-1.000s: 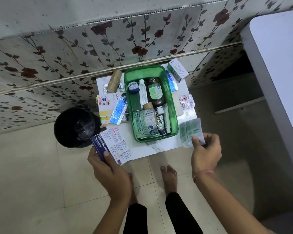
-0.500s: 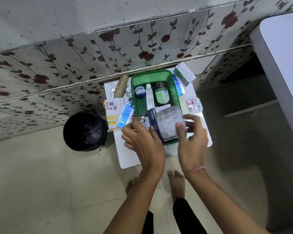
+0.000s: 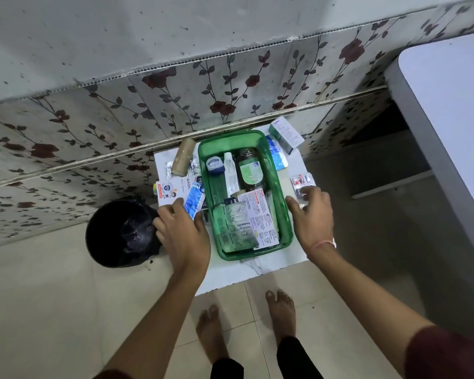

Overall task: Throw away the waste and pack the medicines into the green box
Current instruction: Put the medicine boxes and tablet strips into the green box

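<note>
The green box [image 3: 274,187] stands on a small white table [image 3: 257,269]. Inside it are a brown bottle [image 3: 249,170], a white tube [image 3: 230,173], a small round jar [image 3: 215,165], a printed medicine carton [image 3: 259,217] and a green blister strip [image 3: 234,228]. My left hand [image 3: 182,231] lies left of the box with its fingers spread, and the fingertips touch a blue sachet [image 3: 193,201]. On the other side of the box, my right hand [image 3: 309,212] is also spread, its fingertips on a red-and-silver blister strip [image 3: 301,181]. Neither hand grips anything.
A black bin [image 3: 121,231] with a dark liner stands on the floor left of the table. On the table lie a beige roll [image 3: 183,157], a white "WASH" carton [image 3: 173,187], a blue packet [image 3: 277,157] and a white-green carton [image 3: 285,135]. A pale counter [image 3: 449,119] juts in at right.
The carton and the green strip left my hands and now lie in the green box. Both hands moved apart, the left to the blue sachet, the right to the blister strip.
</note>
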